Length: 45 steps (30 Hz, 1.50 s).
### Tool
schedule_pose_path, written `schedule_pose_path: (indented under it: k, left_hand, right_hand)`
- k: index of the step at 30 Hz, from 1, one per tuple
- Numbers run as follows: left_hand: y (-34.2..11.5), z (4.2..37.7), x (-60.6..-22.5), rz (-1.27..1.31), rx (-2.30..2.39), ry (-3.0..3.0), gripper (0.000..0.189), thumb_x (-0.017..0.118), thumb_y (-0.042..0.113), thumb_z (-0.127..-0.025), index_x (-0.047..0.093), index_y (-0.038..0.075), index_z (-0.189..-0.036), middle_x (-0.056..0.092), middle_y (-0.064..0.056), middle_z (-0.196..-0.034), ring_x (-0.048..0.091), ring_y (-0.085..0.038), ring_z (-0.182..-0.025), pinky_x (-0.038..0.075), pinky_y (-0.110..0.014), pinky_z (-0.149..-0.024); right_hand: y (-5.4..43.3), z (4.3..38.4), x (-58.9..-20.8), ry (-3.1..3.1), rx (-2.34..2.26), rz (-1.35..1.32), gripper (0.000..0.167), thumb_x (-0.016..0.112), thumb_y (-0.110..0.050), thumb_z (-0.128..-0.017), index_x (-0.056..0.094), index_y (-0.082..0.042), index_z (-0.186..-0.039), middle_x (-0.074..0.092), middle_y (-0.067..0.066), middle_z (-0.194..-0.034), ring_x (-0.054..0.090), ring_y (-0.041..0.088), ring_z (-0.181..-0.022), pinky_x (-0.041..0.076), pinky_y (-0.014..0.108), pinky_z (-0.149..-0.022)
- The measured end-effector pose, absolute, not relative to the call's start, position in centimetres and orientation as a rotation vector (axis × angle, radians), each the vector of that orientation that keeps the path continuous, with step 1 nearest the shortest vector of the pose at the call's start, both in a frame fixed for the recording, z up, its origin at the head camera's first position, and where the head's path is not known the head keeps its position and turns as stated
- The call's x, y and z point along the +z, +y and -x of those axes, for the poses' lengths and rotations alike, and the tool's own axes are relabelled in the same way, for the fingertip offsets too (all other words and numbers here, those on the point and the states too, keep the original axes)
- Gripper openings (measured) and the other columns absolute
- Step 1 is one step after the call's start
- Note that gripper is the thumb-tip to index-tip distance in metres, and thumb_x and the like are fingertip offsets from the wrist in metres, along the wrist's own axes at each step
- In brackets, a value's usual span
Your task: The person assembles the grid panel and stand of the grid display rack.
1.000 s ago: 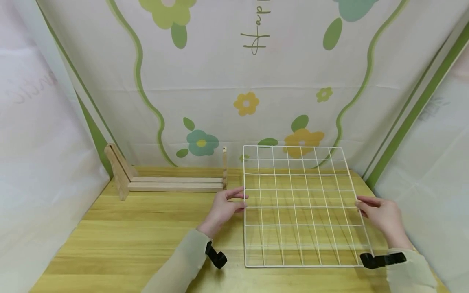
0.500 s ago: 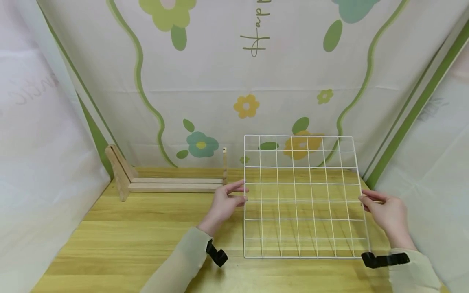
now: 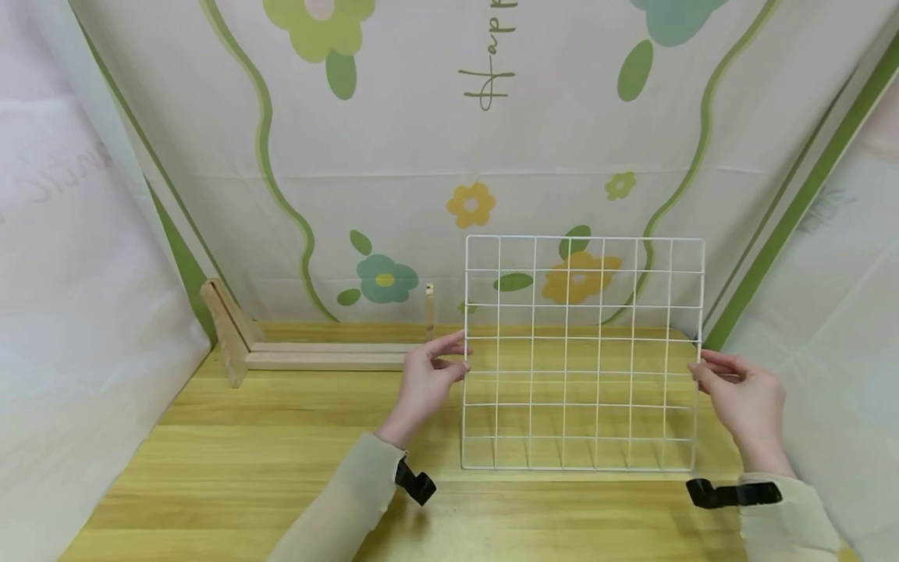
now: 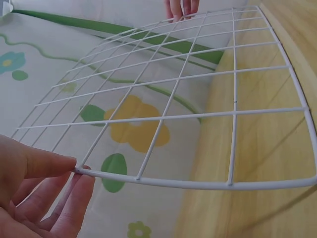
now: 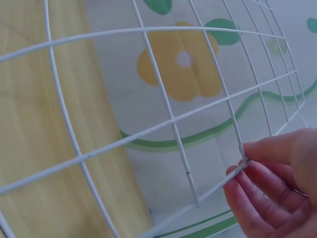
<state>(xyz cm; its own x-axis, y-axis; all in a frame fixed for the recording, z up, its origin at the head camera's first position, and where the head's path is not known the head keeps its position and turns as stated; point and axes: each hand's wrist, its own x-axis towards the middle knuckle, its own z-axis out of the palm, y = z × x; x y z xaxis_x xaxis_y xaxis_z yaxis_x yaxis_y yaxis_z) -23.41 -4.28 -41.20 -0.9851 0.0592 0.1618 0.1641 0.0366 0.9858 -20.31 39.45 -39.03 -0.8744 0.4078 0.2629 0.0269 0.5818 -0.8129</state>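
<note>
A square white wire grid panel (image 3: 567, 338) is held up on the right side of the table, its top edge tilted back toward the curtain. My left hand (image 3: 430, 378) pinches its left edge wire between thumb and fingers, and the left wrist view shows that hand (image 4: 44, 188) close to a wire joint. On the opposite edge, my right hand (image 3: 744, 394) pinches the side wire about midway up. The right wrist view has the thumb and fingertips of that hand (image 5: 272, 173) around the edge wire. The panel's lower edge is close over the tabletop.
A wooden stand (image 3: 330, 361) with a long grooved bar and upright end pieces is at the back left, its right end partly behind my left hand. Flowered curtains (image 3: 421, 140) close off the back and sides of the wooden table (image 3: 281, 453).
Both hands have raised the grid panel and tipped it more upright; its top edge is higher and its bottom edge has moved away from me. The wooden stand has stayed put.
</note>
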Motion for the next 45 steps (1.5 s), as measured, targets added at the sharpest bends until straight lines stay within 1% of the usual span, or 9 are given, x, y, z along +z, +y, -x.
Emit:
schedule_pose_path:
  k: [5, 9, 14, 19, 30, 34, 36, 41, 45]
  left_hand:
    - [-4.2, 23.3, -40.8, 0.275, -2.032, -2.164, 0.046, 0.075, -0.006, -0.089, 0.071, 0.014, -0.13, 0.074, -0.007, -0.108, 0.071, -0.028, -0.081, 0.061, -0.032, -0.073]
    - [-4.0, 23.3, -40.6, 0.308, -1.971, -2.118, 0.043, 0.075, -0.008, -0.087, 0.073, 0.012, -0.125, 0.075, -0.005, -0.105, 0.072, -0.022, -0.082, 0.061, -0.03, -0.073]
    - [-3.9, 23.3, -40.2, 0.332, -1.934, -2.064, 0.04, 0.075, -0.01, -0.087, 0.074, 0.008, -0.123, 0.075, -0.012, -0.106, 0.073, -0.025, -0.085, 0.06, -0.03, -0.076]
    - [-3.9, 23.3, -40.0, 0.339, -1.923, -2.032, 0.037, 0.075, -0.01, -0.087, 0.075, 0.007, -0.119, 0.075, -0.015, -0.107, 0.073, -0.03, -0.09, 0.06, -0.03, -0.079]
    - [-3.7, 23.1, -40.1, 0.378, -1.871, -1.985, 0.021, 0.078, -0.005, -0.087, 0.078, 0.006, -0.105, 0.077, -0.002, -0.098, 0.073, -0.018, -0.084, 0.06, -0.03, -0.076]
    - [-3.7, 23.3, -40.4, 0.393, -1.865, -1.981, 0.018, 0.08, -0.001, -0.088, 0.079, 0.007, -0.104, 0.077, -0.003, -0.098, 0.073, -0.02, -0.084, 0.061, -0.031, -0.076]
    - [-3.7, 23.3, -40.4, 0.392, -1.864, -1.989, 0.018, 0.08, 0.0, -0.088, 0.078, 0.006, -0.105, 0.077, -0.006, -0.099, 0.073, -0.022, -0.085, 0.061, -0.033, -0.076]
    - [-3.7, 22.8, -39.5, 0.383, -1.855, -2.045, 0.018, 0.077, -0.004, -0.088, 0.075, -0.001, -0.106, 0.075, -0.014, -0.101, 0.072, -0.031, -0.088, 0.061, -0.04, -0.079]
    - [-3.8, 21.5, -37.8, 0.401, -1.846, -2.059, 0.016, 0.075, -0.008, -0.089, 0.074, -0.005, -0.105, 0.074, -0.018, -0.101, 0.072, -0.033, -0.088, 0.061, -0.039, -0.079]
  right_hand:
    - [38.9, 20.6, -38.4, -2.343, 1.259, 0.403, 0.035, 0.077, -0.021, -0.093, 0.071, -0.002, -0.122, 0.064, -0.031, -0.078, 0.065, -0.007, -0.066, 0.05, 0.013, -0.054]
    - [38.5, 20.8, -38.1, -2.258, 1.337, 0.428, 0.024, 0.076, -0.016, -0.093, 0.073, -0.009, -0.116, 0.065, -0.029, -0.078, 0.066, -0.007, -0.067, 0.05, 0.01, -0.055]
    - [38.1, 21.1, -37.8, -2.12, 1.438, 0.437, 0.016, 0.076, -0.006, -0.091, 0.075, -0.016, -0.104, 0.068, -0.022, -0.079, 0.068, -0.005, -0.068, 0.053, 0.01, -0.062]
    - [37.8, 21.2, -37.5, -1.998, 1.533, 0.448, 0.018, 0.076, 0.001, -0.089, 0.075, -0.014, -0.099, 0.071, -0.014, -0.081, 0.069, -0.003, -0.07, 0.054, 0.011, -0.064]
    - [37.3, 21.3, -37.6, -1.712, 1.766, 0.447, 0.019, 0.079, 0.008, -0.084, 0.075, -0.006, -0.095, 0.072, 0.0, -0.088, 0.071, 0.006, -0.073, 0.057, 0.019, -0.065]
    - [37.7, 21.7, -38.3, -1.715, 1.765, 0.43, 0.019, 0.08, 0.008, -0.083, 0.075, -0.006, -0.097, 0.073, 0.0, -0.087, 0.071, 0.006, -0.074, 0.057, 0.019, -0.066]
    - [38.0, 21.7, -38.6, -1.799, 1.692, 0.43, 0.02, 0.081, 0.003, -0.085, 0.076, -0.009, -0.099, 0.073, -0.005, -0.087, 0.07, 0.003, -0.075, 0.057, 0.016, -0.067]
    - [38.6, 21.0, -38.4, -2.068, 1.514, 0.415, 0.029, 0.083, -0.014, -0.088, 0.075, -0.013, -0.116, 0.071, -0.021, -0.089, 0.066, -0.008, -0.081, 0.049, 0.005, -0.07]
    - [38.9, 20.1, -37.7, -2.141, 1.527, 0.351, 0.042, 0.082, -0.019, -0.089, 0.07, -0.012, -0.129, 0.071, -0.024, -0.094, 0.065, -0.011, -0.085, 0.048, 0.005, -0.072]
